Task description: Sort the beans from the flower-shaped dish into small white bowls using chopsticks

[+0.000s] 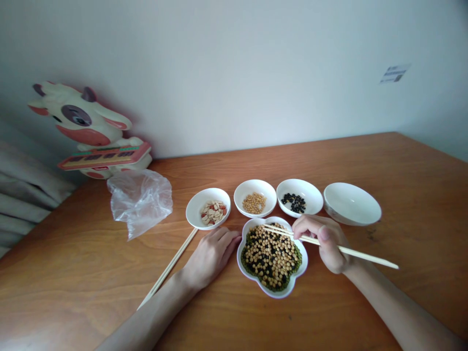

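Observation:
My right hand (pixel 327 241) is closed round a pair of light wooden chopsticks (pixel 353 251). Their tips lie over the upper part of a white flower-shaped bowl (pixel 238 256), filled with mixed yellow soybeans (pixel 270 251), black beans and small green beans. I cannot make out a bean between the tips. On the table left of this bowl rests my left hand (pixel 212 256), fingers loosely bent and holding nothing, fingertips close to the rim; whether they touch it I cannot tell. Behind stand round white bowls with peanuts (pixel 214 213), soybeans (pixel 255 203) and black beans (pixel 293 202).
At the right end of the row is another white bowl (pixel 353 202) with nothing visible inside. A second pair of chopsticks (pixel 170 265) lies by my left forearm. Farther left are a crumpled clear plastic bag (pixel 141 200) and a cow-shaped toy keyboard (pixel 98 129) against the wall.

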`<state>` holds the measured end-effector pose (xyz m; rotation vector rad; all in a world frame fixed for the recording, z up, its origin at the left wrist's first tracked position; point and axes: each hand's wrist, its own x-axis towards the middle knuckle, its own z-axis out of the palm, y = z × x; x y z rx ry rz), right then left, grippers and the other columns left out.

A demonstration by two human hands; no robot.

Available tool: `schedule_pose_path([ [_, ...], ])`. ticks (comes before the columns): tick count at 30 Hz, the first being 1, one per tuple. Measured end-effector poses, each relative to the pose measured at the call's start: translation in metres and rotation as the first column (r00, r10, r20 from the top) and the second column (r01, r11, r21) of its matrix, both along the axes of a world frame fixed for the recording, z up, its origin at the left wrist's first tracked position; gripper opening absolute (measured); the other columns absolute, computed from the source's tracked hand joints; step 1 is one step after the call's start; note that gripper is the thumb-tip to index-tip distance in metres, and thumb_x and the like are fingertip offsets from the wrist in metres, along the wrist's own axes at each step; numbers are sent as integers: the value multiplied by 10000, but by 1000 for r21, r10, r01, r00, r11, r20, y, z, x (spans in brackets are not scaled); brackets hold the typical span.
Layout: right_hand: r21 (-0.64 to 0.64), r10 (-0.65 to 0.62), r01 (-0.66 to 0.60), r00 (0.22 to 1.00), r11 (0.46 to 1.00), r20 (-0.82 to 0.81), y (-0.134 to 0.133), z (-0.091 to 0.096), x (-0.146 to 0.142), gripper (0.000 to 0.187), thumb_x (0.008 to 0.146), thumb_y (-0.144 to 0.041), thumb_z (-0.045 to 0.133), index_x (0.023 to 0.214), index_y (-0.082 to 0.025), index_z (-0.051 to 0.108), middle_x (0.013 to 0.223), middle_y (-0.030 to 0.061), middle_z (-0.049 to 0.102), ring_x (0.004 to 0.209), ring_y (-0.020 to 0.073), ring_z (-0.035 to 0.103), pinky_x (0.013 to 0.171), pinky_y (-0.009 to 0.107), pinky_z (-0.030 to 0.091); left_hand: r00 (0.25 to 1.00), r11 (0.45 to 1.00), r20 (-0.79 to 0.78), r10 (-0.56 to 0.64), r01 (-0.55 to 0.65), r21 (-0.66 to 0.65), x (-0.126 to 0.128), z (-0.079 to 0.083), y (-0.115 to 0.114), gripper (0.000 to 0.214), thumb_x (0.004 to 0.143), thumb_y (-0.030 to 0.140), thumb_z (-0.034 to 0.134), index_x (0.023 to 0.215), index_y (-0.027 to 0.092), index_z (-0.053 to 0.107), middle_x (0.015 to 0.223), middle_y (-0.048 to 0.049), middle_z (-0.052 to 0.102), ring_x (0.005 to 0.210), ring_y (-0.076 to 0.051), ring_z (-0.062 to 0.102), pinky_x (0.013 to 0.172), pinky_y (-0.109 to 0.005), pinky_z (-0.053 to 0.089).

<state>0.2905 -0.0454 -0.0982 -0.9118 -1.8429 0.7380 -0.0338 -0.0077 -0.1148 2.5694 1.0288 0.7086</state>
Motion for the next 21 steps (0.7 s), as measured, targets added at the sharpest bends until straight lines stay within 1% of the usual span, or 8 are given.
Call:
schedule_pose_path([
  [5, 23, 10, -11, 999, 1000, 30, 0, 1, -1, 624, 1080, -596, 238, 876, -213, 687, 833, 78, 676, 711, 215, 593, 679, 376, 443, 1000, 1000, 9, 14, -14, -26, 0, 0, 0, 237, 1093, 264, 487, 1025, 185, 700, 937, -54, 701, 842, -175, 662, 787, -293, 544],
  [9, 46, 40, -43, 997, 998, 65, 1, 5, 2, 611, 1080, -594, 248, 894, -211, 685, 837, 79, 678, 735, 219, 606, 689, 374, 451, 999, 998, 5, 41, -41, -37, 0, 1, -1, 273, 1090, 277, 493, 938, 176, 697, 913, -60, 670, 810, -166, 647, 756, -283, 545],
  [11, 42, 41, -44, 996, 998, 75, 1, 6, 3, 620, 1076, -607, 241, 897, -213, 684, 845, 81, 678, 735, 221, 603, 682, 375, 446, 999, 998, 15, 46, -45, -36, 0, 2, -2, 288, 1087, 285, 499, 915, 172, 701, 937, -71, 656, 813, -163, 641, 760, -285, 554],
  [14, 13, 29, -30, 999, 999, 46, 0, 5, 4, 640, 1074, -616, 209, 901, -221, 681, 858, 83, 679, 732, 229, 597, 667, 380, 438, 999, 999, 39, 26, -25, -26, -1, 3, -3, 284, 1081, 271, 503, 926, 175, 721, 970, -81, 642, 835, -162, 638, 793, -293, 575],
  [17, -16, 21, -20, 1000, 1000, 14, 0, 2, 1, 636, 1076, -605, 205, 896, -226, 683, 849, 80, 679, 737, 236, 599, 656, 380, 425, 999, 1000, 51, -5, 6, -16, -2, 4, -5, 256, 1076, 241, 493, 998, 181, 729, 996, -88, 642, 857, -163, 645, 824, -297, 596],
  [19, -45, -2, 2, 1000, 999, 17, -1, 1, -2, 616, 1077, -597, 227, 895, -228, 685, 853, 77, 685, 746, 238, 606, 661, 381, 423, 998, 999, 51, -42, 43, -10, -2, 4, -5, 242, 1069, 213, 482, 1129, 181, 714, 1047, -103, 641, 903, -176, 655, 867, -311, 607],
  [21, -70, -37, 38, 999, 997, 17, -1, 2, -8, 600, 1080, -584, 239, 896, -231, 687, 865, 76, 694, 762, 243, 614, 677, 386, 426, 997, 998, 53, -57, 58, -6, -2, 3, -5, 282, 1067, 188, 466, 1260, 182, 671, 1097, -117, 634, 953, -188, 659, 908, -326, 607],
])
